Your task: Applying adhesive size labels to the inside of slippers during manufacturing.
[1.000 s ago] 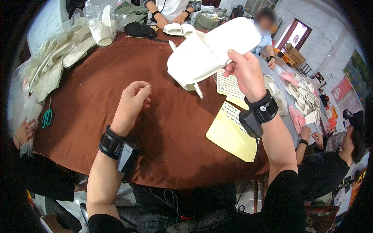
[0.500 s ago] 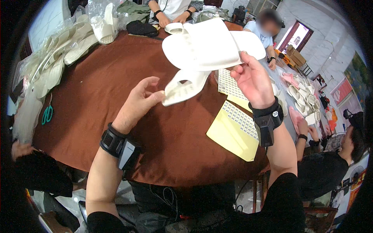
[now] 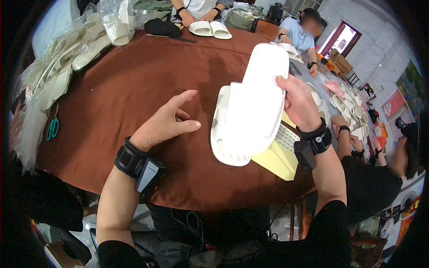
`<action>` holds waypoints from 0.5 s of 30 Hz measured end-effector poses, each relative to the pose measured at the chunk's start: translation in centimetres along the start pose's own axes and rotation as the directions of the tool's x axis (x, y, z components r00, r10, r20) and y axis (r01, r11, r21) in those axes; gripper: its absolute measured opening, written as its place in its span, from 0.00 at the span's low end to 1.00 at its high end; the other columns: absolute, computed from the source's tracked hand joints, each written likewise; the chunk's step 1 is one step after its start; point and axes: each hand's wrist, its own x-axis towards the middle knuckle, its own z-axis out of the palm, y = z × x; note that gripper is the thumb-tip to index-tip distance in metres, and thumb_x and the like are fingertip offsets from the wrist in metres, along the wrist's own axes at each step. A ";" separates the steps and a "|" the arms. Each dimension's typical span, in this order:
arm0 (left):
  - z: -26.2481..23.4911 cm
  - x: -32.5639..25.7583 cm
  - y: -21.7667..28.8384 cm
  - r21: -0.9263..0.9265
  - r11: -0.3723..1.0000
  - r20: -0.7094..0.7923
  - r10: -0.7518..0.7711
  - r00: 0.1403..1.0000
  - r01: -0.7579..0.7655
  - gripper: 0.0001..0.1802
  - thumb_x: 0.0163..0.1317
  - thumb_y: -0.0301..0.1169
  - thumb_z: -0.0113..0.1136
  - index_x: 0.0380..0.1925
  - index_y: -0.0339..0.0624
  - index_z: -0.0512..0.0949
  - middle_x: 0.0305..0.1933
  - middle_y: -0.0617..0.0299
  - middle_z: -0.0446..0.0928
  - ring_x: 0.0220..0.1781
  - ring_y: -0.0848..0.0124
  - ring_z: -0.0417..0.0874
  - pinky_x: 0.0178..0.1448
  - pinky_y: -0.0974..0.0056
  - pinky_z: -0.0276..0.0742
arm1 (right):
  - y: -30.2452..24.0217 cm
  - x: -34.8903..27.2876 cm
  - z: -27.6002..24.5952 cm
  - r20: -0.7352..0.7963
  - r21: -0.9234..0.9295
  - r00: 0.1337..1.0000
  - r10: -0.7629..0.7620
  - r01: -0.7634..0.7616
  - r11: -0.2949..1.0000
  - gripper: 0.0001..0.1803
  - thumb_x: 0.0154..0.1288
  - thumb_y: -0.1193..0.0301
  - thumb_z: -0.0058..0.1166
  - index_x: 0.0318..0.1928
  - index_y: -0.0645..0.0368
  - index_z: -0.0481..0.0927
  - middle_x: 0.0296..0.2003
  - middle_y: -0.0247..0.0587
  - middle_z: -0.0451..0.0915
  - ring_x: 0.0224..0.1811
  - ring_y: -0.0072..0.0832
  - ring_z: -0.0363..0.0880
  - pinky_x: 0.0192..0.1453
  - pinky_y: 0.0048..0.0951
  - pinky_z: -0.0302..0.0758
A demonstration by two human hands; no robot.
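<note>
Your right hand (image 3: 301,103) grips white footwear (image 3: 252,116) near the brown worktop's (image 3: 116,98) right edge; your empty left hand (image 3: 166,119), half open, hovers nearby.

A plain white slipper (image 3: 269,67) is pinched at its side edge by the right hand (image 3: 302,102), the thumb lying over the rim of the sole. Its narrower, rounded bare end points up and away, above and to the left of that hand. The broad, smooth strap (image 3: 254,117) spans the sole left of and below the fingers, so bright that its surface detail is lost. A second off-white sole edge (image 3: 219,127) shows beyond the strap, between it and the open left hand (image 3: 167,118), just beside the thumb but not touching; most of it is hidden.
</note>
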 end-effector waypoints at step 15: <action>0.3 0.0 -0.3 0.048 0.999 0.005 0.010 1.000 -0.010 0.37 0.61 0.34 0.69 0.69 0.40 0.66 0.64 0.54 0.71 0.54 0.65 0.78 0.57 0.63 0.77 | 4.5 -2.1 -4.2 -0.089 0.095 0.954 0.286 -0.278 0.956 0.11 0.72 0.66 0.51 0.39 0.62 0.79 0.29 0.30 0.79 0.23 0.16 0.74 0.26 0.20 0.69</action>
